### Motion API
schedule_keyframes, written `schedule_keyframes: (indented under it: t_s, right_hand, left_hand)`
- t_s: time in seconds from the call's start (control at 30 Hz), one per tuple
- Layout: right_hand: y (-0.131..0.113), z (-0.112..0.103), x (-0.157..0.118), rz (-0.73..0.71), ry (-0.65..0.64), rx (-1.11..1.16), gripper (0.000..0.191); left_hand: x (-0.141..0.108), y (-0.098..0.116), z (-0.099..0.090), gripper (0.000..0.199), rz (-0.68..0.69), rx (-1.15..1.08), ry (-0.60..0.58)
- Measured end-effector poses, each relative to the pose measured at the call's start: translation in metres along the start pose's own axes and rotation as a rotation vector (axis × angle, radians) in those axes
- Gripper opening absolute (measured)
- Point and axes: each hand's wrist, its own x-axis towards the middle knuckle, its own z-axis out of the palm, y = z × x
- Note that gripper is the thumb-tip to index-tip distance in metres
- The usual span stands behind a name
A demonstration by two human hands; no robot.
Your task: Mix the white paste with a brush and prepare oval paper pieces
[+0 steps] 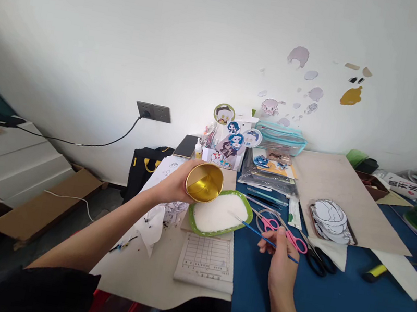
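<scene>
A gold-coloured cup is tilted so that its open mouth faces me, and my left hand is wrapped round its left side. Just below and to the right of the cup sits a green-rimmed tray with a white filling. My right hand pinches a thin blue brush, whose tip points left over the white filling. Behind the right hand lie pink-handled scissors. A printed form pad lies in front of the tray.
Black-handled scissors and a yellow-and-black item lie on the blue surface at right. Paper cutouts rest on a beige board. A small bottle, phone and stickers stand or lie near the wall.
</scene>
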Motion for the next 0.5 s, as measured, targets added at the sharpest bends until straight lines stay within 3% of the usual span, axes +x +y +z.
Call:
schedule_keyframes:
  t_s: [0.5]
  right_hand:
    - [-0.0009,-0.0004,-0.0005,-0.003,-0.011,0.011,0.048]
  left_hand:
    - [0.0023,0.0045,-0.0002,0.085,0.018,0.019,-0.002]
